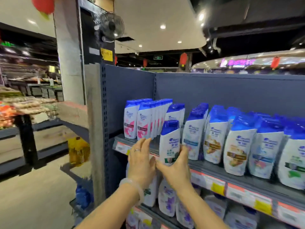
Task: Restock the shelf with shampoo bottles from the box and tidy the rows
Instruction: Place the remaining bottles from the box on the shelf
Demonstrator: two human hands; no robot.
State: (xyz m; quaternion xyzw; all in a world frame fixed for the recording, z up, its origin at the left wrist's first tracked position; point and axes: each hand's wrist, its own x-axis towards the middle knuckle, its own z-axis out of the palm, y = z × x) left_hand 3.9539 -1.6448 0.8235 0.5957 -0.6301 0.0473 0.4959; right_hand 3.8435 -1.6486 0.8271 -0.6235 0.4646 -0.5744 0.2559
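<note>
A white shampoo bottle with a blue cap (170,139) stands at the front edge of the grey top shelf (247,178). My right hand (176,169) grips its lower part from the right. My left hand (142,159), fingers apart and wearing a ring, hovers just left of the bottle in front of the pink-label bottle rows (143,119). Behind the held bottle stands another blue-capped bottle (175,111). Rows of similar bottles (239,146) fill the shelf to the right. The box is out of sight.
A lower shelf holds purple-label bottles (166,197). Price tags (231,190) line the shelf edge. A grey upright post (97,129) stands at the shelf's left end. Beyond it lie an open aisle floor (33,195), yellow bottles (78,151) and produce stands (24,109).
</note>
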